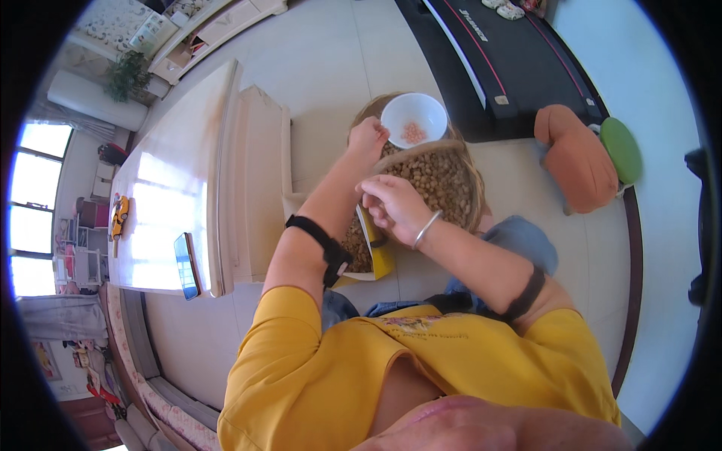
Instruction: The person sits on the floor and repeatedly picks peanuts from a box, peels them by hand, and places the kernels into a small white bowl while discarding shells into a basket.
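Observation:
A white bowl (433, 110) with a small heap of pinkish shelled nuts (413, 132), apparently peanuts, rests on the far part of a woven basket (478, 186). Unshelled nuts (437, 180) fill the nearer part. My left hand (369, 137) is at the bowl's left rim, its fingers bent together; whether they hold anything is hidden. Nearer to me, my right hand (395, 206), with a silver bangle (427, 230), is over the basket's near left edge. Thumb and fingers are curled, and any small thing between them cannot be made out. Below it stands a yellow box (383, 260) holding brown shells (356, 248).
To the left is a glossy table (163, 163) bearing a phone (188, 265) and a yellow toy car (119, 217). A black treadmill (496, 73) lies beyond the basket at the right. An orange-covered stool (581, 163) and a green round seat (620, 149) stand at the right.

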Available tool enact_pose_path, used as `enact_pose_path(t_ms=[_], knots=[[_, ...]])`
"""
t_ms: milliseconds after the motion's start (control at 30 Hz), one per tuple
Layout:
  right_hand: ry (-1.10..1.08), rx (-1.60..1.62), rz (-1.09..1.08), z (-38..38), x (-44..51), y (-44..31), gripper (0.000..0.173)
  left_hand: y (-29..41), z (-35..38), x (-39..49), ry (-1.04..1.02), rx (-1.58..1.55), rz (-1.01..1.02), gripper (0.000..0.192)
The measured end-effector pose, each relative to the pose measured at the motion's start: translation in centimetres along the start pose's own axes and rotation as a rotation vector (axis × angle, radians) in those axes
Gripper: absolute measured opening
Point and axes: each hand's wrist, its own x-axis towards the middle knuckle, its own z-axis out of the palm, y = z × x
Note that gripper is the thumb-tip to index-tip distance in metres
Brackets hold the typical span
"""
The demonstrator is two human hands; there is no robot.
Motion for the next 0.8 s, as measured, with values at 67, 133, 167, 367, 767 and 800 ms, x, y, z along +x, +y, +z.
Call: enact_pose_path(t_ms=[67,133,167,367,767,800], knots=[[0.003,-0.022,-0.025,0.0,0.1,-0.1,0.011,0.4,1.1,2.9,-0.19,-0.057,-0.107,0.012],[0.015,-0.048,-0.03,0.2,0.1,-0.1,0.012,0.7,1.8,4.1,-0.259,0.135,-0.057,0.015],[0.017,-0.062,-0.036,0.4,0.1,-0.1,0.012,0.5,2.2,4.0,-0.151,0.308,0.068,0.015],[0.124,0.074,-0.026,1.4,0.3,0.5,0.022,4.2,0.8,-5.8,-0.058,0.448,0.101,0.02],[0.066,-0.313,-0.185,3.6,2.4,6.1,0.044,8.0,-5.9,-26.9,-0.299,1.634,0.7,0.017],[0.023,-0.329,-0.193,3.7,2.4,6.3,0.043,7.9,-6.5,-27.0,-0.285,1.59,0.761,0.017]])
